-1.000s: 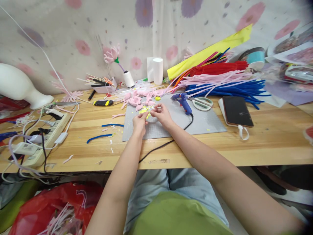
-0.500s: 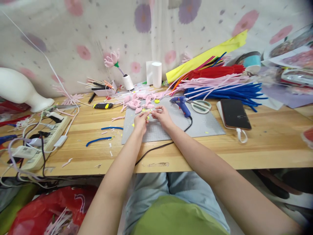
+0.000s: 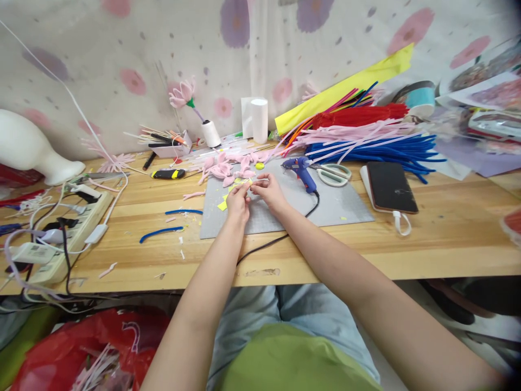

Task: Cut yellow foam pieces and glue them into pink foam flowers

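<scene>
My left hand (image 3: pixel 238 203) is closed in a pinch over the grey cutting mat (image 3: pixel 337 209). Fingertip to fingertip with it, my right hand (image 3: pixel 268 192) also has thumb and forefinger pinched together. A tiny yellowish bit shows where the fingers meet, too small to name. Yellow scraps (image 3: pixel 222 206) lie on the mat beside my left hand. Just beyond the fingers are pink fuzzy-wire petals (image 3: pixel 222 169) and a small yellow disc (image 3: pixel 259 166). To the right of my right hand rests a blue hot glue gun (image 3: pixel 300 172), with scissors (image 3: pixel 334 175) beside it.
Bundles of blue pipe cleaners (image 3: pixel 378 151) and red ones (image 3: pixel 362 116) lie at the back right. A black phone-like device (image 3: pixel 391 187) sits right of the mat. Leftward are a utility knife (image 3: pixel 168 174) and a power strip (image 3: pixel 77 233). The glue gun's cord (image 3: pixel 264 244) crosses the front.
My hands stay together at nearly the same spot, and the left wrist has turned slightly. The pale strip seen between the fingers earlier no longer shows. The view has shifted a little.
</scene>
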A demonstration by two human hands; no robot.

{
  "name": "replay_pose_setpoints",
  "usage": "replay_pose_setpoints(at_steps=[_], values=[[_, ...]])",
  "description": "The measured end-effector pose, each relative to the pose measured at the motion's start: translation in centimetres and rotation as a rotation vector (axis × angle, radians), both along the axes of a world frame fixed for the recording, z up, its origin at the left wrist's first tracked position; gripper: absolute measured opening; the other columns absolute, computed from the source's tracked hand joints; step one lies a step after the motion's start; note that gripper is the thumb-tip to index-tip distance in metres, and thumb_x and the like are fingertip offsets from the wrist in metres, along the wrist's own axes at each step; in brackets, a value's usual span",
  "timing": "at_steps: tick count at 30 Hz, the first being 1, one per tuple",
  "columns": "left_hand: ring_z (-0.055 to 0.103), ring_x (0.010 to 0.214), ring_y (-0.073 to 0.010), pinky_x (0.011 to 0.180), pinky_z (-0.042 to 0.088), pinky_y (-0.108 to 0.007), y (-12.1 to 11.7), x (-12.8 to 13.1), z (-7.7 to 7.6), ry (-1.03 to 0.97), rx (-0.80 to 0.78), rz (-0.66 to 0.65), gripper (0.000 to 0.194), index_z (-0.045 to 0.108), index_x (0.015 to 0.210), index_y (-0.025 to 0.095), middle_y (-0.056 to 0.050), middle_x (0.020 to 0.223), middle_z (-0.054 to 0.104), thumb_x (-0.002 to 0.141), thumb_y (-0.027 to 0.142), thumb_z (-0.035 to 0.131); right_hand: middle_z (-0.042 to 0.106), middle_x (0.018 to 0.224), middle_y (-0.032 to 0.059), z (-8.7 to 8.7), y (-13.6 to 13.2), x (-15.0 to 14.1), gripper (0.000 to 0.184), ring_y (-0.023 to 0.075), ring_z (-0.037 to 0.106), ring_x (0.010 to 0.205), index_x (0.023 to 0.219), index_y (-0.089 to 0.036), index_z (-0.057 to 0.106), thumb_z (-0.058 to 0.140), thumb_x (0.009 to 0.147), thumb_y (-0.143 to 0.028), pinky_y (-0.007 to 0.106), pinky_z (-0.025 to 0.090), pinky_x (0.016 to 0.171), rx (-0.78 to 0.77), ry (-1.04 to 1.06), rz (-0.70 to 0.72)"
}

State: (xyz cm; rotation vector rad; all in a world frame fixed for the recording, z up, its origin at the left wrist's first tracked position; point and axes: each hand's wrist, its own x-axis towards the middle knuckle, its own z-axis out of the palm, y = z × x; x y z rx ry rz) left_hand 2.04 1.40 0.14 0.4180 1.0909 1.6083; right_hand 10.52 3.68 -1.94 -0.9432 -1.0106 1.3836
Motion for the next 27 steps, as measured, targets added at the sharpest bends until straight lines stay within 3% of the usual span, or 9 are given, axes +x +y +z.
replay_pose_setpoints(at_steps=[9, 16, 27], values=[[0.037, 0.048, -0.0011, 0.042, 0.026, -0.017, 0.0, 0.0, -0.3, 0.003, 0.0, 0.015, 0.021, 0.058, 0.059, 0.012, 0.005, 0.055, 0.048, 0.051, 0.016, 0.078, 0.057, 0.061, -0.0087, 0.3, -0.4, -0.1, 0.038, 0.0079, 0.054, 0.056, 0.082, -0.021, 0.04, 0.067, 0.057, -0.018, 0.026, 0.046, 0.065, -0.005, -0.013, -0.016], [0.04, 0.051, -0.003, 0.041, 0.027, -0.016, -0.9, -0.5, -0.5, 0.129, 0.013, -0.091, 0.027, 0.066, 0.068, 0.012, 0.003, 0.059, 0.049, 0.058, 0.035, 0.076, 0.06, 0.065, -0.0073, -0.1, -0.1, 0.0, 0.041, 0.0081, 0.056, 0.059, 0.081, -0.021, 0.04, 0.071, 0.054, -0.021, 0.026, 0.046, 0.065, -0.003, 0.01, -0.023], [0.042, 0.05, -0.005, 0.041, 0.028, -0.017, -0.8, -1.0, -1.1, 0.363, -0.012, -0.052, 0.011, 0.069, 0.067, 0.013, 0.002, 0.058, 0.056, 0.06, 0.022, 0.069, 0.058, 0.057, -0.0091, 0.0, -0.4, 0.3, 0.042, 0.0076, 0.053, 0.052, 0.079, -0.021, 0.041, 0.072, 0.052, -0.021, 0.024, 0.044, 0.057, -0.045, -0.029, 0.068]])
